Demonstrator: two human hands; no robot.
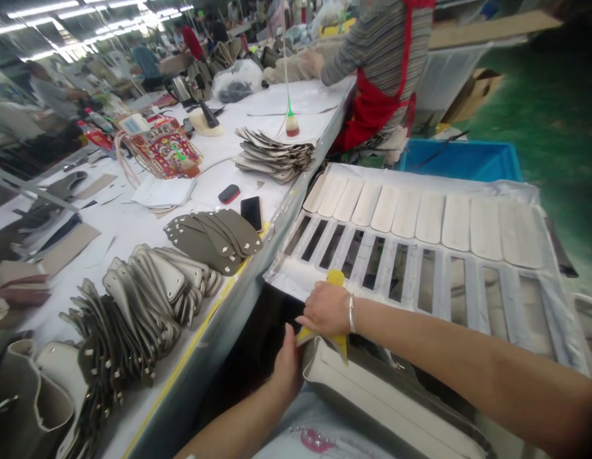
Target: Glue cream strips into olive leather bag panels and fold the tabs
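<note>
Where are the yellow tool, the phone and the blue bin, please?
yellow tool (335, 278): head view, its top end.
phone (252, 212): head view, screen middle.
blue bin (468, 162): head view, near wall.

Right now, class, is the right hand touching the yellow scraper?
Touching. The head view shows the right hand gripping the yellow scraper, whose ends stick out above and below the fingers.

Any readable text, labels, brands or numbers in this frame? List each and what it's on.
No text can be read.
Patterned bag: print too blurred to read.
Red packets: too small.
Phone, yellow scraper in right hand: no marking visible.
</note>
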